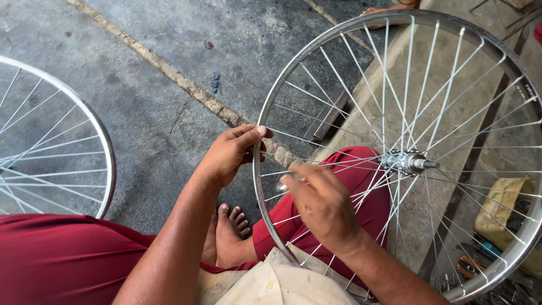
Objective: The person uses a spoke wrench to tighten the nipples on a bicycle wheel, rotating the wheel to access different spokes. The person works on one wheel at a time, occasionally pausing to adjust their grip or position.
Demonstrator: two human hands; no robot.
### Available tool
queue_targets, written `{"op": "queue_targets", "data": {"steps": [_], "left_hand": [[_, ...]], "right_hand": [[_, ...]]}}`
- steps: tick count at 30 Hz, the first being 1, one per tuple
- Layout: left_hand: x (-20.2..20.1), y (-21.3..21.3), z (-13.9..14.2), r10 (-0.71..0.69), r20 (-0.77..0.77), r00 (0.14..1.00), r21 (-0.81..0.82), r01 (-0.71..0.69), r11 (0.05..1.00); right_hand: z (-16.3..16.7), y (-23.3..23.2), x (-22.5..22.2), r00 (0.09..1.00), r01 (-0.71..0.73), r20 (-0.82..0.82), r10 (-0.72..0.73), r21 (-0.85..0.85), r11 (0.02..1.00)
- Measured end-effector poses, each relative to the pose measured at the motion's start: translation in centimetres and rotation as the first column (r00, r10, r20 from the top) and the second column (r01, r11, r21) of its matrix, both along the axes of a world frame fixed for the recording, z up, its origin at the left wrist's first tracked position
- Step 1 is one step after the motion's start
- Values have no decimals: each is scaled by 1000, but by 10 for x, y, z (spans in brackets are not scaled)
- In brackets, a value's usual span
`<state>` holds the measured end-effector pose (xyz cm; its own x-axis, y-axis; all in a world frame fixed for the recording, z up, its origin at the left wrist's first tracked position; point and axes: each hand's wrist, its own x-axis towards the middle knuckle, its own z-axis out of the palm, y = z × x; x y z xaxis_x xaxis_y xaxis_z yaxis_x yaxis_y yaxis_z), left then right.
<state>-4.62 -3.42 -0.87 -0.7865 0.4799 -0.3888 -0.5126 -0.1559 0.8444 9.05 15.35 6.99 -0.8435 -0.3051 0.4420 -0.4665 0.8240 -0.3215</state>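
Right hand (pixel 324 206) is closed on a small silvery tool (pixel 283 185) at a spoke, fingers pinched. Left hand (pixel 228 152) grips the rim, thumb over it. The wheel (pixel 270 107) stands over the lap. Second wheel (pixel 104 147) lies left on the floor (pixel 169 68).
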Motion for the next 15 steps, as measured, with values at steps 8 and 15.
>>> {"op": "queue_targets", "data": {"steps": [8, 15], "left_hand": [[-1, -10, 5, -217, -54, 975, -140, 208, 968], [3, -16, 6, -304, -43, 952, -204, 289, 935]], "right_hand": [[7, 12, -6, 1000, -14, 24, 8, 256, 967], [-3, -2, 2, 981, -172, 109, 158, 127, 977]]}}
